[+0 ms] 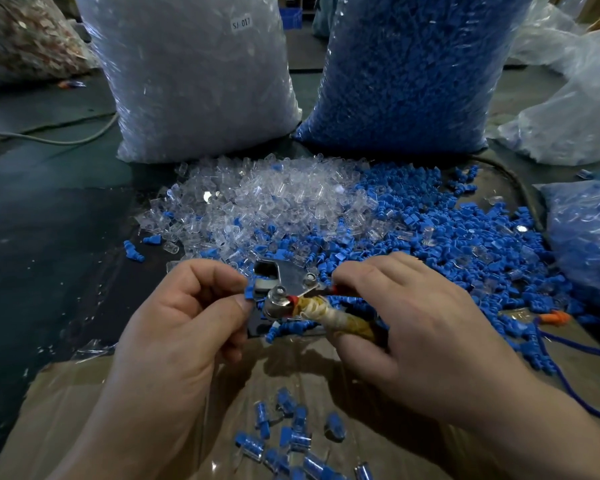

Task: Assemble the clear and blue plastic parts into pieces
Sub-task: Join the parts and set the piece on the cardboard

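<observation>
Left hand (pixel 187 317) pinches a blue part (pixel 249 293) at the metal tool (pixel 284 289); right hand (pixel 420 323) grips its handle. Few finished pieces (pixel 291 441) near, big loose pile (pixel 326 216) left, approx. early stage.

**Hidden and cut off**

Fingers of the left hand (pixel 187 306) cover most of the blue part (pixel 249 294) they pinch. The right hand (pixel 413 317) hides the far end of the taped handle (pixel 343 318) of the metal hand tool (pixel 291 284). The clear-parts bag (pixel 194 81) and blue-parts bag (pixel 413 71) run past the top edge, and the assembled pieces (pixel 291 441) run past the bottom.
</observation>
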`<action>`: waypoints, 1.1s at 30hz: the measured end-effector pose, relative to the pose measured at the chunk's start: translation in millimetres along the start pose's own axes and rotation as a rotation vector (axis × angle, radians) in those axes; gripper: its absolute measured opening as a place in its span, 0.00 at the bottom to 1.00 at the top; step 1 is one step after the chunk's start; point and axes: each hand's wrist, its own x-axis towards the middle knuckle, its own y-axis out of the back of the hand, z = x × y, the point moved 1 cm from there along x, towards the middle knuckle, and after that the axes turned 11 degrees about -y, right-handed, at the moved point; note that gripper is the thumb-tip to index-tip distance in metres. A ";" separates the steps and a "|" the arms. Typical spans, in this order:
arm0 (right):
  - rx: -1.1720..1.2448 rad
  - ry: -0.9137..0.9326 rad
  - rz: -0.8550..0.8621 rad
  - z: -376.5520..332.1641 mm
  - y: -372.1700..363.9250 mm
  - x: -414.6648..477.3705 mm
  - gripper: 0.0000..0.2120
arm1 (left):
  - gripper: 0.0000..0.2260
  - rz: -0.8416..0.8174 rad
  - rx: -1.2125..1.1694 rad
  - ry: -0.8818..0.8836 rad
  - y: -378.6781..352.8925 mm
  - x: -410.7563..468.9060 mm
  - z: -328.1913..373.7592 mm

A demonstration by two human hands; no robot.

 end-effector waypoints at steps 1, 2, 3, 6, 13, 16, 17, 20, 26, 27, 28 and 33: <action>0.007 0.006 0.002 0.3 -0.2 -0.3 0.26 | 0.10 -0.009 0.000 -0.010 -0.2 -0.3 0.5; 0.012 0.015 0.006 0.7 -0.5 -1.0 0.26 | 0.08 -0.023 0.003 -0.015 0.2 -0.8 1.2; 0.015 0.023 0.010 0.8 -0.7 -1.7 0.27 | 0.08 -0.043 0.006 -0.020 0.2 -1.6 1.8; 0.004 0.030 0.010 0.9 -0.4 -2.6 0.28 | 0.07 -0.061 0.011 -0.032 0.3 -3.5 4.2; -0.031 0.030 -0.043 0.4 1.6 0.5 0.25 | 0.07 -0.055 -0.013 -0.036 -5.3 -4.9 9.9; 0.005 0.030 -0.035 -1.4 4.2 1.5 0.24 | 0.11 -0.046 0.011 -0.050 -3.8 -4.8 10.2; 0.015 0.028 -0.037 -2.0 4.5 1.4 0.24 | 0.09 -0.038 0.014 -0.055 -3.9 -5.1 9.9; 0.037 0.003 -0.027 0.2 3.8 -1.1 0.24 | 0.09 -0.003 0.052 -0.079 -6.0 -6.2 9.7; -0.161 -0.161 0.029 14.8 0.0 9.6 0.31 | 0.13 0.016 0.156 0.056 -3.4 -3.7 3.7; -0.194 -0.188 -0.010 16.0 -0.8 13.0 0.33 | 0.12 -0.040 0.192 0.097 -6.7 -5.5 3.0; -0.215 -0.203 -0.046 16.9 -1.8 15.6 0.34 | 0.11 -0.074 0.225 0.125 -10.5 -8.0 2.6; -0.217 -0.205 -0.061 17.0 -2.1 19.4 0.33 | 0.09 -0.067 0.362 0.092 -23.6 -14.5 5.9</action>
